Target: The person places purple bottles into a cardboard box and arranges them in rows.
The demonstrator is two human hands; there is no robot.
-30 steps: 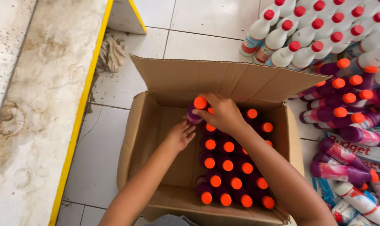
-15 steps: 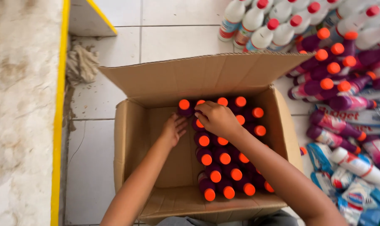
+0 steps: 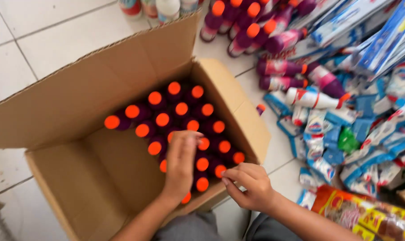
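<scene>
Cardboard box (image 3: 99,93) sits open on the tiled floor (image 3: 55,40), flaps up, right half packed w/ purple bottles (image 3: 173,122) standing upright, orange caps in tight rows. Left hand (image 3: 181,163) lies flat on the caps near the front row, fingers (image 3: 186,143) stretched out and pressing, not wrapped round anything. Right hand (image 3: 251,185) hovers just over the box's near right corner, fingers loosely curled and pinched together; can't tell if they hold something small, looks like nothing.

Bottles seem rigid plastic, prob. full of liquid so fairly heavy each, smooth and a bit slippery at the body; best grip looks like the neck under the cap, or round the waist. Box itself is stiff but would sag if lifted by a flap; take it from below.

To the right, on the floor: loose purple bottles (image 3: 280,67) lying on their sides w/ pink labels, one white bottle (image 3: 311,99) w/ red trim, heap of blue-and-white sachets (image 3: 345,134), flat blue cartons (image 3: 381,40) top right, an orange-red wrapper (image 3: 367,218) bottom right.
</scene>
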